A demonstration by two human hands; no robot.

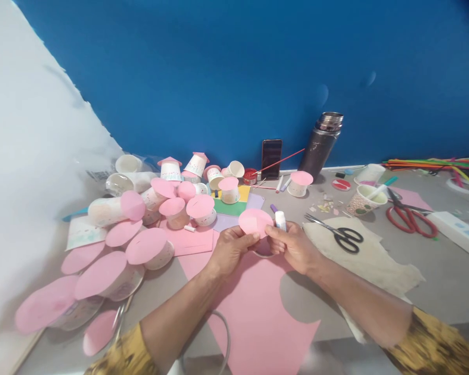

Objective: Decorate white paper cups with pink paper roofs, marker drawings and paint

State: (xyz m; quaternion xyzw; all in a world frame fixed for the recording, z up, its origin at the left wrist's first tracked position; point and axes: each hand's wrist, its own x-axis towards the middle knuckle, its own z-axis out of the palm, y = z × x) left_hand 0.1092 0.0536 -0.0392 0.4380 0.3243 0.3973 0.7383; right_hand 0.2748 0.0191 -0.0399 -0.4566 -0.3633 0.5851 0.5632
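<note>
My left hand (234, 247) is closed, its thumb pressing the near edge of a pink paper disc (255, 221). From the other side my right hand (291, 244) closes on the same disc. Under the disc a paper cup's rim (264, 255) shows between my hands; most of the cup is hidden. A white glue stick (280, 221) stands up out of my right hand's fingers. Beneath my hands lies a pink paper sheet (258, 317) with a round piece cut out of its right side. A purple cap (273, 208) rests just beyond the disc.
Paper cups topped with pink discs (148, 246) crowd the left side. Black-handled scissors (347, 240) lie on a cloth (375, 265) at right, near red-handled scissors (410, 221), a patterned cup (365, 200) and a power strip (459, 234). A dark flask (320, 148) and phone (271, 159) stand at the blue wall.
</note>
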